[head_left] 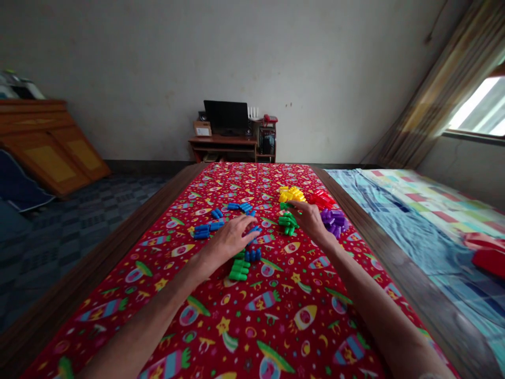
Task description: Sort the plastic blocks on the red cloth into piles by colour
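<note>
My left hand [232, 235] hovers low over blue plastic pieces, with thumb and fingers apart; a blue piece [255, 230] shows just beyond the thumb. Other blue pieces [202, 231] lie scattered to its left and behind it. Below this hand, on the near side, are joined green pieces [239, 270] beside a few short blue ones [253, 255]. My right hand [310, 217] reaches inward, fingers closed together at a green plastic piece [284, 206]. Under that hand sits a pile of green pieces [288, 223]. The fingertips are partly hidden.
Yellow pieces [292, 194], red pieces [321, 199] and purple pieces [334, 222] form piles around my right hand. A red patterned cloth [276, 310] covers the wooden table. A bed [379, 210] adjoins on the right. A desk with a monitor [226, 117] stands against the far wall.
</note>
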